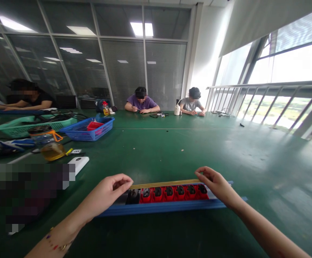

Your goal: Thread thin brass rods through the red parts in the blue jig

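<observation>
A long power strip housing with blue sides (161,208) lies crosswise on the green table in front of me. Inside it sits a row of red socket modules (169,193) with black faces, and a black module (132,196) at the left end. Thin yellow strips (166,184) run along its far side. My left hand (115,188) is closed in a pinch at the strips' left end. My right hand (209,181) pinches close above their right part. What lies between the fingertips of either hand is too small to make out.
At left are a blue basket (91,133) holding a red box, a green basket (13,129), a jar of amber liquid (50,148) and a white power bank-like object (80,165). Three people sit at the tables beyond. A white bottle (176,109) stands at the far edge.
</observation>
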Tool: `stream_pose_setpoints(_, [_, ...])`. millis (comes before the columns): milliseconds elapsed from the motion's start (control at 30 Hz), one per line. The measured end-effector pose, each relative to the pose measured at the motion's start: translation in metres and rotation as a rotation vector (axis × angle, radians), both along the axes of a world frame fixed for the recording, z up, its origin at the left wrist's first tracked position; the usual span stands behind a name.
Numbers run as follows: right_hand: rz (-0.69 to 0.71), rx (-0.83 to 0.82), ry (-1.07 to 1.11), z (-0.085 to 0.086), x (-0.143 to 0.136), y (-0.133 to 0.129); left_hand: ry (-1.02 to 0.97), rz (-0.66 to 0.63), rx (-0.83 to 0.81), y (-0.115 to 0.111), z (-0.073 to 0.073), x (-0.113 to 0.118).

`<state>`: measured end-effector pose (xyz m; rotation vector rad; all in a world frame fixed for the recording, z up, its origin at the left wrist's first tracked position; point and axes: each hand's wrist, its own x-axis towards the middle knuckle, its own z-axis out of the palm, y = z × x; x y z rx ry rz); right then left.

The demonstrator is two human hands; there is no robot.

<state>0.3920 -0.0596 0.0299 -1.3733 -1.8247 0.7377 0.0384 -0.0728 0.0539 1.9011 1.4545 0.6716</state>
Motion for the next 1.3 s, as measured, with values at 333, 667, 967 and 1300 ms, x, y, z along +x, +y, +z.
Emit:
stream_pose_setpoints(333, [-0.127,0.061,-0.165,-0.017,0.003,-0.004,0.131,0.021,0.092,0.000,-0.011,0.008])
stream_pose_setpoints(667, [-0.131,0.070,-0.327,-0.017,0.006,-0.006,0.192,0.016,0.145,0.002,-0.015,0.011])
stream_pose_setpoints(967, [-0.086,0.140,-0.357,-0.013,0.003,-0.012,0.233,-0.054,0.140,0.000,-0.012,0.008])
stream_pose_setpoints(1300, [-0.031,0.212,-0.513,-0.010,0.001,-0.014,0.350,-0.128,0.165,-0.007,-0.009,0.009])
